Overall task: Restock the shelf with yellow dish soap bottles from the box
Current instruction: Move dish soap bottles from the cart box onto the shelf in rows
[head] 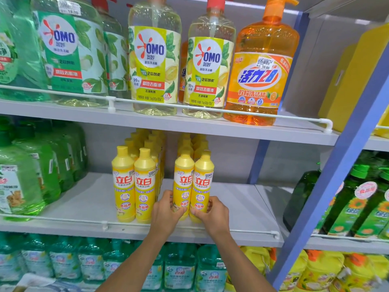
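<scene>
My forearms reach up over a lower row of teal bottles [92,264] to the middle shelf [242,207]. My left hand [166,209] is curled round the lower part of a yellow dish soap bottle [183,184], thumb on its front, and my right hand [213,209] grips the neighbouring bottle [203,184] the same way. The two stand upright and touching at the front of the shelf, just behind its thin white rail [84,221]. More yellow bottles queue behind them in two files towards the back. A narrow gap to the left separates them from a second block of yellow bottles [134,186], also two wide and several deep. Further left on the same shelf are large green jugs [31,175]. On the upper shelf [210,125] stand two pale yellow OMO pump bottles [154,60] and, just beside them to the right, an orange pump bottle [261,70].
</scene>
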